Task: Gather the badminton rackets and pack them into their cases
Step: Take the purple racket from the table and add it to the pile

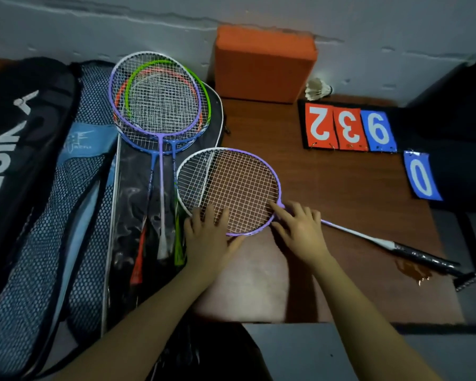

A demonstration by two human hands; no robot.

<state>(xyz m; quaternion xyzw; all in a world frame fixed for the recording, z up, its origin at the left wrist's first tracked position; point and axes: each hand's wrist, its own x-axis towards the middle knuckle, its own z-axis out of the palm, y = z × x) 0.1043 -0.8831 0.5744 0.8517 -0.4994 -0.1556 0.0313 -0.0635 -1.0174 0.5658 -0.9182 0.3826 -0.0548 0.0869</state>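
Steadying the loose purple racket (228,189) with both hands, I have its head flat on the table (341,188), just right of the open case (138,215). My left hand (208,235) rests on the near-left rim, fingers laid fairly straight over the strings and thumb out below the frame; that grip is wide and wraps nothing. My right hand (300,225) lies where head meets shaft, forefinger stretched onto the strings. I cannot tell whether its thumb is tucked under the frame, so I read it as resting, not clasping. The shaft runs off to the near right, its black handle (426,257) close to the table edge, by a brown stain.

The stack (160,105) of rackets sits on the case, heads at the far end and handles toward me, purple on top of green, orange and blue frames. I judge that is why my hands sit at the head: from here I could swing it left to match that stack. A mesh bag (66,202) and a black bag (17,133) lie further left, likely the other cases.

At the far side sit an orange block (264,61), a shuttlecock (318,89) and score cards (349,127). Another handle (473,279) pokes in at the right edge, so I judge gathering unfinished.
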